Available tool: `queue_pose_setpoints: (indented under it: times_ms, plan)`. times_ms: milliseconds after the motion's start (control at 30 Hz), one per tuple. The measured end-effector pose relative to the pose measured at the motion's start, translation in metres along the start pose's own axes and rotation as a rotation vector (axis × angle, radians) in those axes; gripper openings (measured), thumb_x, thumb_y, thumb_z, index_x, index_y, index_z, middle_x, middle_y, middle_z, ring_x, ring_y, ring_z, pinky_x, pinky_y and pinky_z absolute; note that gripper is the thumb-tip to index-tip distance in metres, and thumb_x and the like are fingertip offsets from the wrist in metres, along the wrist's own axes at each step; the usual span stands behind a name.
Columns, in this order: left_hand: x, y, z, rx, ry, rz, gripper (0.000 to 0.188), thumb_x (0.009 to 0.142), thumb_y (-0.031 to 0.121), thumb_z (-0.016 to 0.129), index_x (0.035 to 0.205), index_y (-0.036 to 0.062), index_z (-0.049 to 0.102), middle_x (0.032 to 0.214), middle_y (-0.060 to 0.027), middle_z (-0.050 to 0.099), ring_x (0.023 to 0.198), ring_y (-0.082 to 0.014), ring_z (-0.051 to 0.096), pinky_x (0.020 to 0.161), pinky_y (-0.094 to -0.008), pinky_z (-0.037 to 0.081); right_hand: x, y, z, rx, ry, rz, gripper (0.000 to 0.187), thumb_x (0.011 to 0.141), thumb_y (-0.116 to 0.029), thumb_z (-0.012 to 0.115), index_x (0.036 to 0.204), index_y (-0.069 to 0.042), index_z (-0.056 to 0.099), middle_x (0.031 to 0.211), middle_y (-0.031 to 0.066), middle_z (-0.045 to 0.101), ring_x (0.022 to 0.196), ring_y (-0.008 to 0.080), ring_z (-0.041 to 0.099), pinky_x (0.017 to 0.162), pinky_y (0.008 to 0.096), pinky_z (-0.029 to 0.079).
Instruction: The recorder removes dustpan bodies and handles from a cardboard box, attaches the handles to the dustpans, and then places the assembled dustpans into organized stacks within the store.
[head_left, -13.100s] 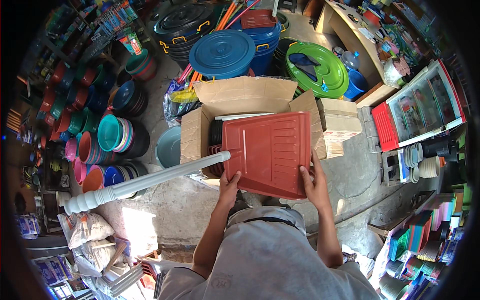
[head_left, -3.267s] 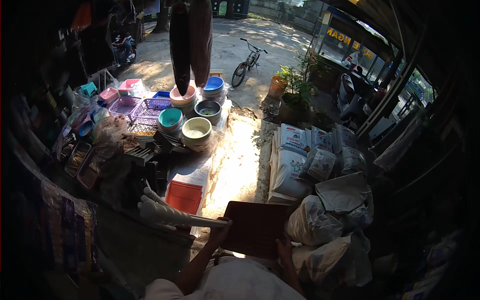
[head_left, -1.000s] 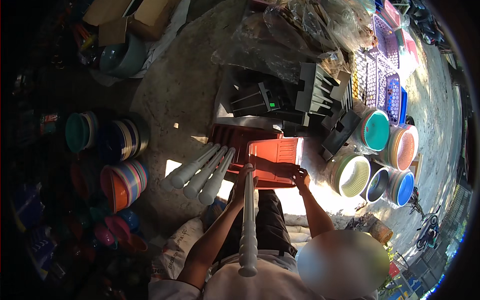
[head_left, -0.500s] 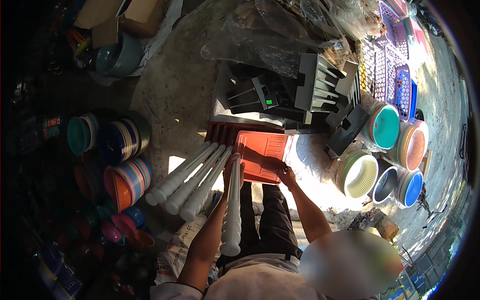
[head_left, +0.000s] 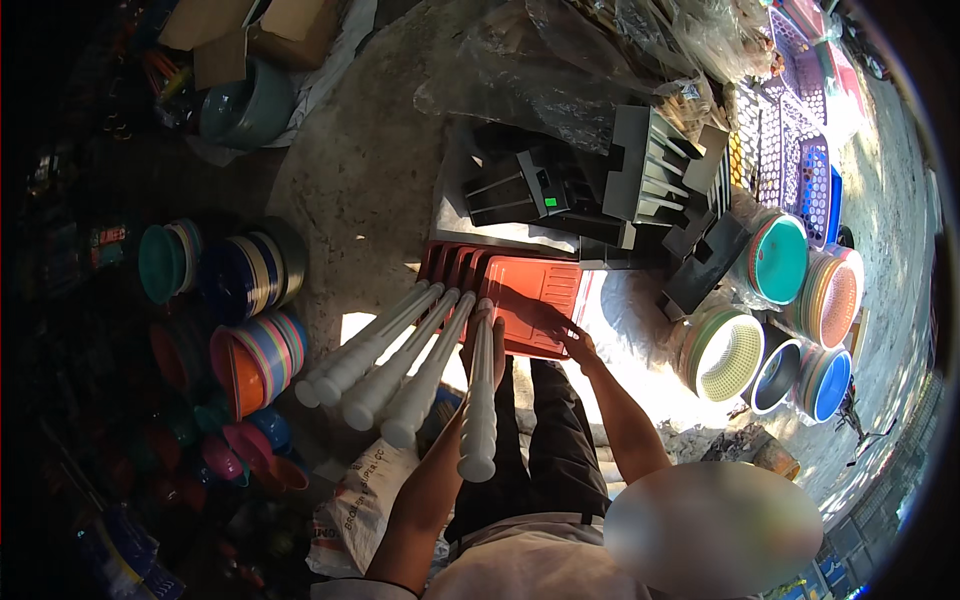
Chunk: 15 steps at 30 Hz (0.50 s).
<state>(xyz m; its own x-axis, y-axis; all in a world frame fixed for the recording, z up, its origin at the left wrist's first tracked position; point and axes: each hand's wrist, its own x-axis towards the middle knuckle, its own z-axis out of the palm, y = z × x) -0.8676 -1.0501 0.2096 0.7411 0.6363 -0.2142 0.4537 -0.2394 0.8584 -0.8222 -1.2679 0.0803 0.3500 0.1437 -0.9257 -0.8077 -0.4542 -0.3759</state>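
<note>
The red dustpan [head_left: 540,296] lies at the right end of a row of red dustpans [head_left: 447,262]. The left hand [head_left: 498,352] is at its grey handle [head_left: 480,400], grip partly hidden, so I cannot tell how tight; the right hand's fingers [head_left: 572,333] are loosely spread by its edge. Pale sheeting [head_left: 625,310] carries black dustpans [head_left: 640,165] too, one green-labelled. Concrete floor [head_left: 350,180] surrounds it, with stacked basins [head_left: 262,365]; a white sack [head_left: 365,500] bears dark print.

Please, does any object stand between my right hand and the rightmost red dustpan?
Nothing visible does: the right hand is at the right edge of the rightmost red dustpan, though contact is unclear; its grey handle is further left.
</note>
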Motion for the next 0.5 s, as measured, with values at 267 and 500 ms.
queue_pose_setpoints:
  times_ms: [267,500]
  plan:
    - [-0.001,0.011,0.004,0.208,-0.16,-0.37,0.06,0.098,0.044,0.053,0.145,0.008,0.043,0.151,-0.0198,0.038,0.138,-0.0358,0.037,0.114,-0.0464,0.03,0.007,0.013,-0.011,-0.152,-0.12,0.019,0.068,0.088,-0.046,0.067,0.146,-0.018,0.044,0.119,0.0093,0.065,0.109,0.0228,0.061,0.094,0.0408,0.047]
    - [-0.024,0.023,-0.021,2.594,0.441,0.847,0.062,0.097,0.045,0.054,0.147,0.0095,0.041,0.152,-0.0154,0.037,0.139,-0.032,0.037,0.114,-0.0441,0.031,-0.02,0.028,-0.029,-0.082,-0.257,0.045,0.066,0.09,-0.038,0.067,0.145,-0.01,0.043,0.121,0.0039,0.062,0.098,0.0182,0.06,0.083,0.0388,0.052]
